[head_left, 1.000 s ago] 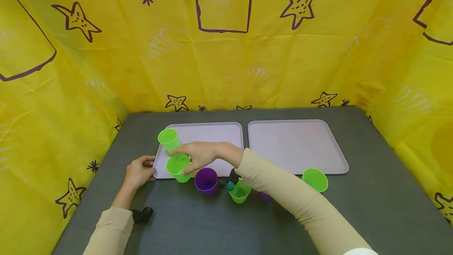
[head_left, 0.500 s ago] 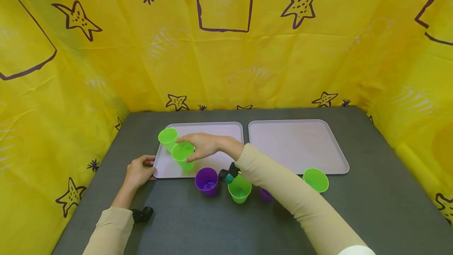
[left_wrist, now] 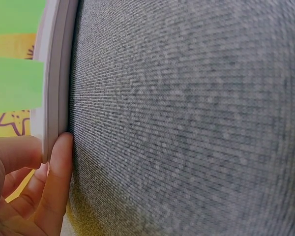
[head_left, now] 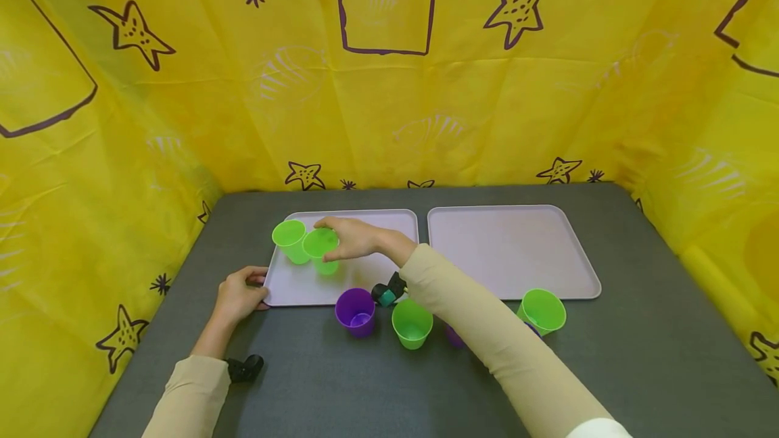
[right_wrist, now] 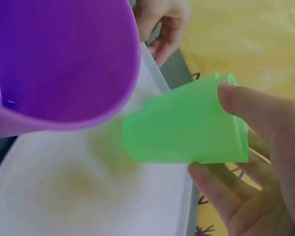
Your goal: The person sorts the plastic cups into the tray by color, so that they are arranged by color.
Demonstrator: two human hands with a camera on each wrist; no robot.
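In the head view my left hand (head_left: 240, 296) pinches the near left edge of the left tray (head_left: 365, 282). The left wrist view shows thumb and finger on either side of the tray's rim (left_wrist: 58, 88). My right hand (head_left: 356, 238) grips a green cup (head_left: 326, 266) by its upper part, upright over the left part of that tray. Right beside it, a second green cup (head_left: 291, 247) stands upright on the tray's left side. In the right wrist view the fingers hold the green cup (right_wrist: 182, 128) near its rim, with a purple cup (right_wrist: 64, 64) large in the foreground.
Before the trays stand a purple cup (head_left: 356, 315), a green cup (head_left: 412, 326) and another purple cup (head_left: 454, 336) partly behind the right sleeve. Farther right is a green cup (head_left: 543, 309). A second tray (head_left: 511, 252) lies at the right. Yellow cloth (head_left: 389, 100) surrounds the table.
My right hand has carried the green cup from the tray's near edge back and slightly right, alongside the other green cup. The left hand has stayed at the tray's edge.
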